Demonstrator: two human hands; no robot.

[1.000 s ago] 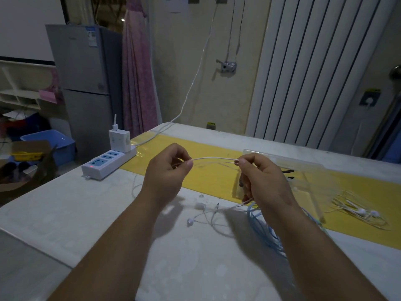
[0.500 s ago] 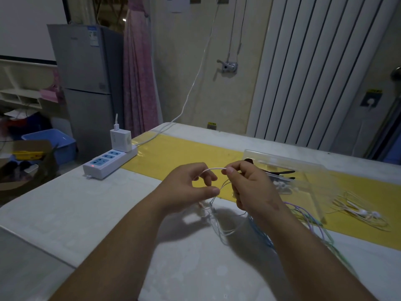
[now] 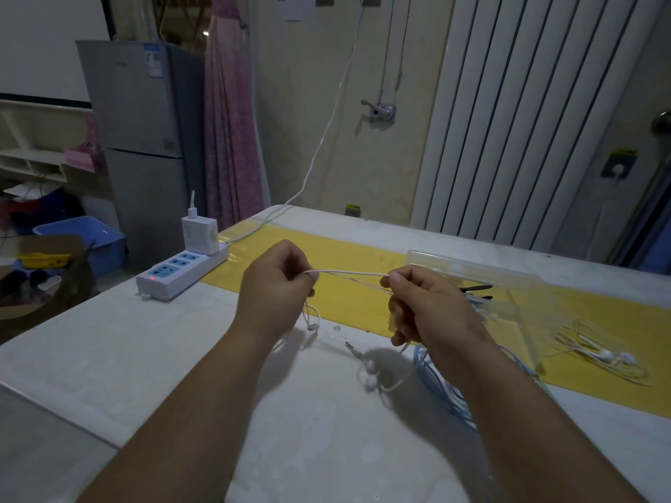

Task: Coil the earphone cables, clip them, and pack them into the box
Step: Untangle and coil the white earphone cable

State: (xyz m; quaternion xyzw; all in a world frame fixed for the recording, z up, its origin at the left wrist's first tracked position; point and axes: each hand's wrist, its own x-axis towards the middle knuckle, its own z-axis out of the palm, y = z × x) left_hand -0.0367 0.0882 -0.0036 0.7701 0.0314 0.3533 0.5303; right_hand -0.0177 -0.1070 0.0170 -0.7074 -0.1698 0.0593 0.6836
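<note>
We stretch a thin white earphone cable [image 3: 348, 274] taut above the pale worktop [image 3: 152, 361].
Left hand [image 3: 274, 285] and right hand [image 3: 428, 306] fingers pinch its ends; clear plastic box [image 3: 508, 281] sits just right.

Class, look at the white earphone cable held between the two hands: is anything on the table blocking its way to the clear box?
Nothing visible does. The white earphone cable is stretched between the left hand and right hand, and the clear box lies just beyond the right hand.
</note>
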